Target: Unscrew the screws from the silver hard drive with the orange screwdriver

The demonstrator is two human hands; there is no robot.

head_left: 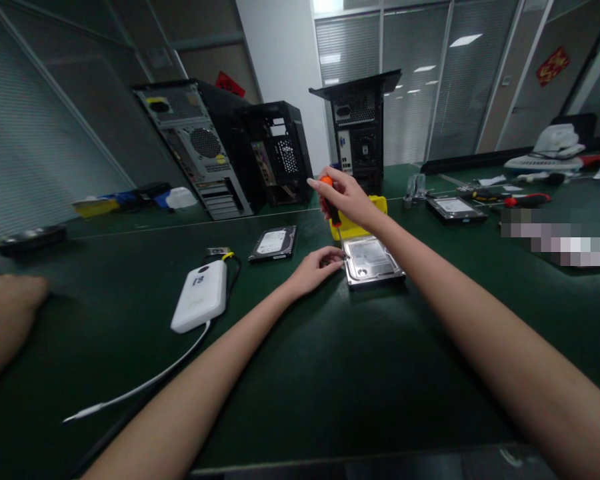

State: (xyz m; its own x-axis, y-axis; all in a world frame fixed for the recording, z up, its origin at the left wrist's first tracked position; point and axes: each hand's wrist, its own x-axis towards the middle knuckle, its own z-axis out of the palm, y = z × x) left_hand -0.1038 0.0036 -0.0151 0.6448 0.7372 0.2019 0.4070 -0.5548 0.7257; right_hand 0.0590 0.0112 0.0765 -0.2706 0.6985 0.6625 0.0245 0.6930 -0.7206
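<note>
Clamping fingers on a screwdriver [335,213], the right hand [347,197] hangs over a shiny hard drive [373,257], right of centre; the left hand [317,268] curls alongside, grip unclear. Yellow case [356,229] behind, contents hidden.

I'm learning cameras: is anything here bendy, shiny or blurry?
All in the head view: leftmost computer tower leans, as if stretched; light patches gleam on glass panels; the hard drive by the left hand shines; blocky pixels hide something at right.

Shiny metal hard drive [373,257], plastic screwdriver handle [335,214], smooth tabletop [290,380]
</note>
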